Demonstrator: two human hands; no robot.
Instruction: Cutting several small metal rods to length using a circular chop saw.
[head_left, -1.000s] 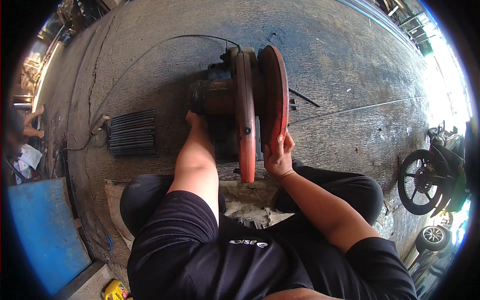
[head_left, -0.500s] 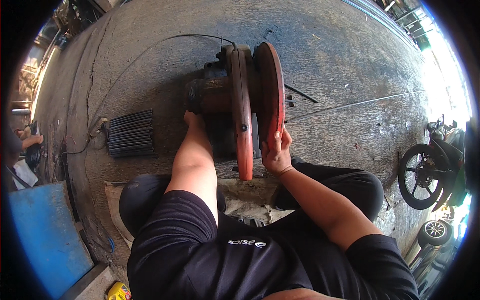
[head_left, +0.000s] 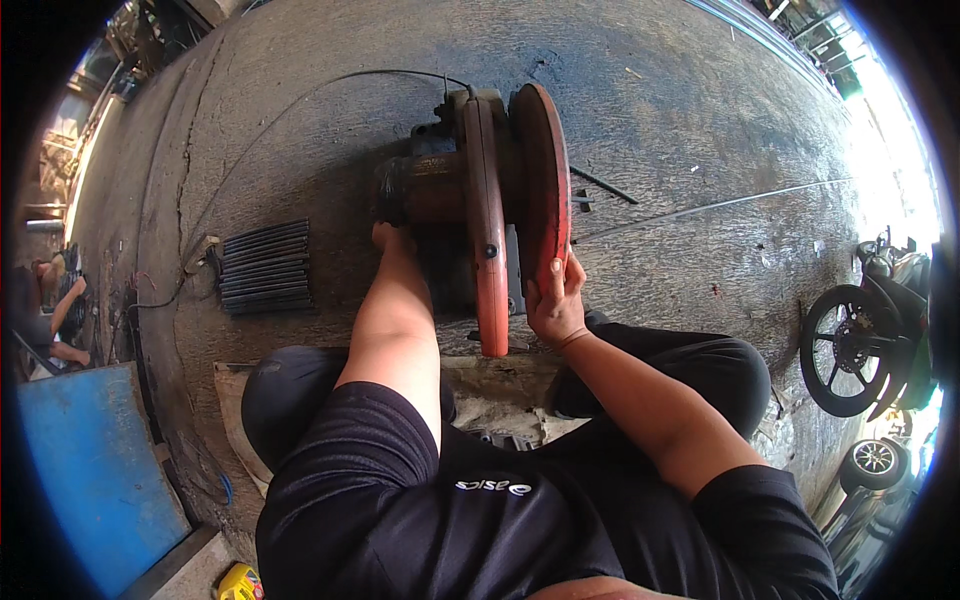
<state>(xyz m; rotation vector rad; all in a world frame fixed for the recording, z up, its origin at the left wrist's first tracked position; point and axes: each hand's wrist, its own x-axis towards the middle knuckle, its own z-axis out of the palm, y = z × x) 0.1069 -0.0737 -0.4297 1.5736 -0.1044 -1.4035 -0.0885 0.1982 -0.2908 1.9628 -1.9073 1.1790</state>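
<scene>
A worn chop saw (head_left: 488,190) stands on the floor in front of me, its long handle (head_left: 492,310) pointing toward me. My right hand (head_left: 556,305) is at the near lower end of the red blade guard (head_left: 556,220), thumb and fingers pressed around its edge. My left hand (head_left: 388,236) reaches under the motor (head_left: 432,188); its fingers are hidden there, so what they touch does not show. From behind the guard a thin metal rod (head_left: 710,207) runs out to the right. Left of the saw lies a row of dark, short rods (head_left: 266,268).
A black cable (head_left: 245,150) curves from the saw across the floor to the left. A blue panel (head_left: 95,480) and a yellow container (head_left: 240,582) are at lower left. Another person's arm (head_left: 68,302) shows at the far left; a motorcycle (head_left: 850,350) stands at right.
Both my hands keep their places on the saw. At the far left, the other person's arms have shifted, one hand now lower. The whole view has moved very slightly.
</scene>
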